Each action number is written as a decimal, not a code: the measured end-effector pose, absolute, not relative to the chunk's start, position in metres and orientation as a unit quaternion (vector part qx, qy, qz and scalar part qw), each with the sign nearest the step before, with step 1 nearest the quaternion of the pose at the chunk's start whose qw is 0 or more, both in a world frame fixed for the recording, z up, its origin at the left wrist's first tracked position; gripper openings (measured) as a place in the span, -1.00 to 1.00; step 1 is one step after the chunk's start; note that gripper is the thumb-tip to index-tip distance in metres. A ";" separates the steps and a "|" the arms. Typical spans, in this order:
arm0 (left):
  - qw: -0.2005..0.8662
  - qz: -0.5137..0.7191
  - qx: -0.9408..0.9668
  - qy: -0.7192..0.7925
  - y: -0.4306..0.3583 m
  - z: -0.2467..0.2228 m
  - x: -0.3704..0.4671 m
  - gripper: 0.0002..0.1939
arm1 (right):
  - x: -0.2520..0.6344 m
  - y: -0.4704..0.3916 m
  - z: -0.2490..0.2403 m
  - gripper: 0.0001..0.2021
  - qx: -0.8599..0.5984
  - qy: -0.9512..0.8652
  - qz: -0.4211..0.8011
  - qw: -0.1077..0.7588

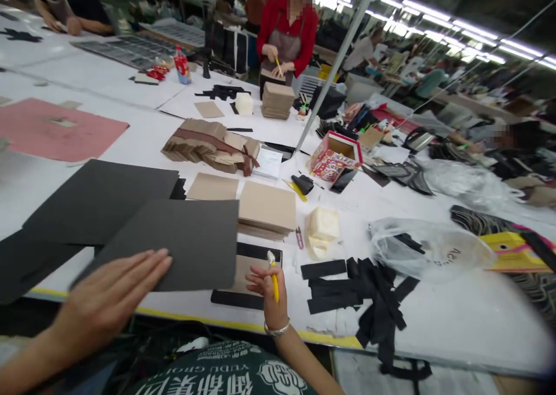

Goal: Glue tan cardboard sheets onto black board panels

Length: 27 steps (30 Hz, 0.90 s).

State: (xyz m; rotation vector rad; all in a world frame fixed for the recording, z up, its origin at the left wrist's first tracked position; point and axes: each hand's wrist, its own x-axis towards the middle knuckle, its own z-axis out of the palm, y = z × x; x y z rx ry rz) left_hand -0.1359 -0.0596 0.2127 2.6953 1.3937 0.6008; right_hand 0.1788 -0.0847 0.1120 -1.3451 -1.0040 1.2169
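Note:
My left hand (pixel 117 288) holds a black sheet (pixel 195 238) near its front edge. Its fingers lie straight across the top, and its thumb is hidden. The sheet's right edge overlaps a beige board (pixel 247 266) with black strips along its far and near sides. Over that board's right part, my right hand (pixel 273 293) grips a yellow-handled brush (pixel 275 285), its white-coated tip pointing up and away. More black sheets (pixel 108 195) lie to the left. Beyond the board stands a stack of beige boards (pixel 267 207). Right of it sits a pale yellow block-like container (pixel 322 227).
Black strips (pixel 360 291) are heaped at the right, some hanging over the table's front edge. Near them lie a clear plastic bag (pixel 430 247) and small pink snips (pixel 299 238). A slanted metal pole (pixel 336 65) rises beside a red box (pixel 336 154). A co-worker (pixel 284 33) stands across the table.

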 end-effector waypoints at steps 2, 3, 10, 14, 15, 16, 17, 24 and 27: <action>-0.019 0.171 0.908 0.382 -0.067 0.191 -0.083 -0.45 | 0.186 -0.082 0.124 -0.81 -0.591 -0.417 0.467 0.509; -0.021 0.156 0.926 0.342 -0.067 0.175 -0.062 -0.48 | 0.193 -0.080 0.124 -0.80 -0.620 -0.430 0.426 0.500; 0.020 0.061 0.973 0.223 -0.060 0.060 -0.007 -0.69 | 0.261 -0.082 0.044 -0.88 -0.701 -0.553 0.325 0.312; 0.041 0.026 0.977 0.210 -0.071 0.028 0.012 -0.71 | 0.282 -0.091 0.002 -0.91 -0.692 -0.623 0.296 0.214; 0.044 0.021 0.976 0.211 -0.073 0.024 0.016 -0.72 | 0.285 -0.091 -0.004 -0.91 -0.691 -0.636 0.286 0.191; 0.046 0.017 0.976 0.211 -0.075 0.020 0.018 -0.72 | 0.286 -0.091 -0.008 -0.90 -0.691 -0.645 0.277 0.170; 0.049 0.014 0.976 0.211 -0.076 0.018 0.020 -0.72 | 0.287 -0.091 -0.010 -0.90 -0.692 -0.652 0.271 0.152; 0.096 -0.019 0.972 0.213 -0.072 0.015 0.023 -0.63 | 0.289 -0.080 -0.011 -0.89 -0.689 -0.676 0.249 0.080; 0.108 0.010 0.957 0.268 -0.057 0.013 0.044 -0.59 | 0.283 -0.078 -0.008 -0.85 -0.712 -0.662 0.230 0.048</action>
